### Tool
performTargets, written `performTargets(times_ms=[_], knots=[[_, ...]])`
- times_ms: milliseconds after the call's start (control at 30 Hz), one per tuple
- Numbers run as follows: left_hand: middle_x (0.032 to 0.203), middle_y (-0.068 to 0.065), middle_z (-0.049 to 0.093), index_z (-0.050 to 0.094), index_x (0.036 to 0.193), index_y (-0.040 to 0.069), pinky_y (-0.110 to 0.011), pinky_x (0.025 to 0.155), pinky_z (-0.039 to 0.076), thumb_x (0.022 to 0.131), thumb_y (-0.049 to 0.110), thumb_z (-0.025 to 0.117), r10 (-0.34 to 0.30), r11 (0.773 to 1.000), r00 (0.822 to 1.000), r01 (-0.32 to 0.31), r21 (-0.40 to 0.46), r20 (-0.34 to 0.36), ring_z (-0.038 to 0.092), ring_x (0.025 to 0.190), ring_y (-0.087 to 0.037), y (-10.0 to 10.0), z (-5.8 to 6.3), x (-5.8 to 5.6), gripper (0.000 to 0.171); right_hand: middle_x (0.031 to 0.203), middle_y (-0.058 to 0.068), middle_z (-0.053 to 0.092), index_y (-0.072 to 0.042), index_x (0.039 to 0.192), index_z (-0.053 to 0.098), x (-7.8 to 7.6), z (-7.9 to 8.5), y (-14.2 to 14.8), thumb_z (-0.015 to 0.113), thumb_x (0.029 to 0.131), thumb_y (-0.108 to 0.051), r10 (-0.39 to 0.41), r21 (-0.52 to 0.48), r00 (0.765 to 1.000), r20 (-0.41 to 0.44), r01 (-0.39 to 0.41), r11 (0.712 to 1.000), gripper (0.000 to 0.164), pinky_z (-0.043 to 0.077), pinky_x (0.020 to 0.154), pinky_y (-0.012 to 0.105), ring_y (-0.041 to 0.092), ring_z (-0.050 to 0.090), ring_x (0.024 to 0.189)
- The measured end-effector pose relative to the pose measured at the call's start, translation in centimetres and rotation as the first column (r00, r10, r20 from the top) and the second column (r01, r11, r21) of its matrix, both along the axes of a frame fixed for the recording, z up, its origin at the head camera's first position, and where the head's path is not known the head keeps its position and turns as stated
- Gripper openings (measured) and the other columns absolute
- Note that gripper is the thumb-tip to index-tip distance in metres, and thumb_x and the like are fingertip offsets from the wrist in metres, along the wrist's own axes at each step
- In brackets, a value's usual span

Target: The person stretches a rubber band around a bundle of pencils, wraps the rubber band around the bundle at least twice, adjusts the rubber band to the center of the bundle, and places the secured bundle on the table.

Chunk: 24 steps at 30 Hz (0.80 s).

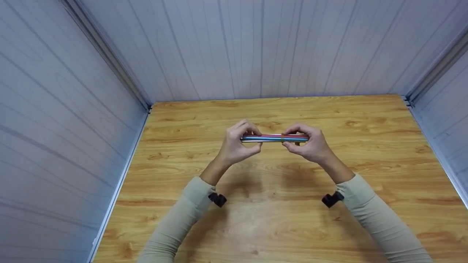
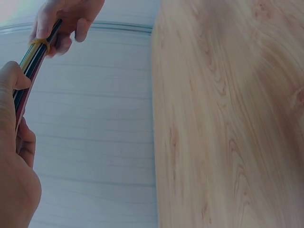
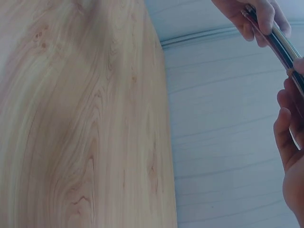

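Observation:
A bundle of slim, pencil-like sticks (image 1: 271, 138) in blue, pink, white and dark colours is held level above the wooden table. A yellow-orange rubber band (image 1: 282, 138) circles it right of the middle. My left hand (image 1: 237, 143) grips the left end between thumb and fingers. At the other end my right hand (image 1: 310, 145) pinches the bundle, its thumb and fingertips right at the band. The left wrist view shows the band (image 2: 41, 42) close to the right hand's fingers. Both palms partly hide the bundle's ends.
Beneath the hands lies the wood-grain table (image 1: 270, 219). Pale panelled walls stand at the back (image 1: 241, 47), at the left (image 1: 55, 128) and at the right (image 1: 449, 109). A small black device (image 1: 218, 199) sits at the left cuff, another (image 1: 332, 199) at the right.

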<state>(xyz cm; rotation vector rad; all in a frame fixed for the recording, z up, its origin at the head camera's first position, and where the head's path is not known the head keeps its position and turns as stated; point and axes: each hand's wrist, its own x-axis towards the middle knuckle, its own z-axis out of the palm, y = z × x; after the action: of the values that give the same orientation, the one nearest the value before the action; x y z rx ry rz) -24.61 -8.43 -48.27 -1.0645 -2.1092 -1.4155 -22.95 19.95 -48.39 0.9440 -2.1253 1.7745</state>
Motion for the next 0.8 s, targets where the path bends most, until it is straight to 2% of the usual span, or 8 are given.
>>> performTargets(times_ms=[100,233,433,567,667,733,800], knots=[[0.102,-0.017,0.075,0.076,0.105,0.001,-0.029,0.073,0.058,0.089,0.0,0.085,-0.003,1.0,1.0,0.003,-0.004,0.009,0.068,0.082,-0.024,0.18,-0.02,0.15,0.018,0.107,-0.017,0.08,0.011,0.113,0.078,0.15,0.13,-0.05,0.081,0.088,0.021,0.004,-0.002,1.0,0.01,-0.004,1.0,0.028,0.056,0.066,0.014,-0.003,0.069,0.075],[0.102,-0.017,0.075,0.075,0.104,0.0,-0.03,0.072,0.057,0.088,-0.002,0.085,-0.007,1.0,1.0,0.007,0.003,0.018,0.068,0.082,-0.024,0.37,0.21,0.43,0.019,0.108,-0.018,0.081,0.01,0.112,0.081,0.26,0.21,0.05,0.082,0.085,0.024,0.003,-0.009,1.0,-0.016,-0.003,1.0,0.031,0.06,0.068,0.015,-0.002,0.075,0.078],[0.104,-0.016,0.075,0.076,0.107,0.001,-0.027,0.072,0.055,0.091,0.0,0.084,-0.043,0.999,0.999,0.043,-0.011,0.027,0.065,0.08,-0.023,0.79,0.61,0.61,0.017,0.113,-0.012,0.084,0.013,0.114,0.082,-0.12,0.24,-0.12,0.081,0.081,0.029,0.083,-0.054,0.993,-0.081,-0.087,0.995,0.037,0.061,0.07,0.015,-0.001,0.077,0.081],[0.105,-0.017,0.075,0.076,0.107,0.0,-0.034,0.07,0.057,0.092,0.001,0.085,-0.052,0.998,0.998,0.053,-0.017,0.026,0.066,0.079,-0.023,0.69,0.45,0.59,0.018,0.115,-0.01,0.085,0.014,0.117,0.081,-0.29,0.19,-0.14,0.081,0.082,0.028,0.122,-0.057,0.989,-0.085,-0.127,0.99,0.037,0.064,0.073,0.016,0.0,0.08,0.086],[0.105,-0.017,0.075,0.076,0.106,0.001,-0.036,0.07,0.059,0.091,0.0,0.085,-0.042,0.999,0.999,0.042,-0.008,0.027,0.068,0.081,-0.023,0.4,0.23,0.53,0.018,0.116,-0.012,0.084,0.012,0.118,0.081,-0.23,0.3,0.06,0.083,0.084,0.025,0.108,-0.03,0.992,-0.065,-0.11,0.994,0.037,0.064,0.074,0.016,0.001,0.081,0.089],[0.105,-0.016,0.076,0.076,0.106,0.001,-0.034,0.071,0.059,0.091,0.0,0.085,-0.034,0.999,0.999,0.034,0.001,0.026,0.068,0.082,-0.023,0.24,0.13,0.49,0.018,0.113,-0.014,0.083,0.01,0.116,0.081,-0.18,0.43,0.23,0.084,0.084,0.024,0.076,-0.001,0.995,-0.059,-0.076,0.997,0.035,0.062,0.071,0.015,0.0,0.079,0.086],[0.105,-0.016,0.076,0.076,0.105,0.001,-0.03,0.072,0.059,0.091,0.0,0.085,-0.025,1.0,0.999,0.024,0.006,0.023,0.069,0.082,-0.022,0.17,0.06,0.44,0.018,0.107,-0.01,0.082,0.007,0.112,0.081,-0.19,0.58,0.34,0.085,0.083,0.023,0.047,0.026,0.996,-0.07,-0.045,0.999,0.034,0.059,0.067,0.014,0.0,0.075,0.081]])
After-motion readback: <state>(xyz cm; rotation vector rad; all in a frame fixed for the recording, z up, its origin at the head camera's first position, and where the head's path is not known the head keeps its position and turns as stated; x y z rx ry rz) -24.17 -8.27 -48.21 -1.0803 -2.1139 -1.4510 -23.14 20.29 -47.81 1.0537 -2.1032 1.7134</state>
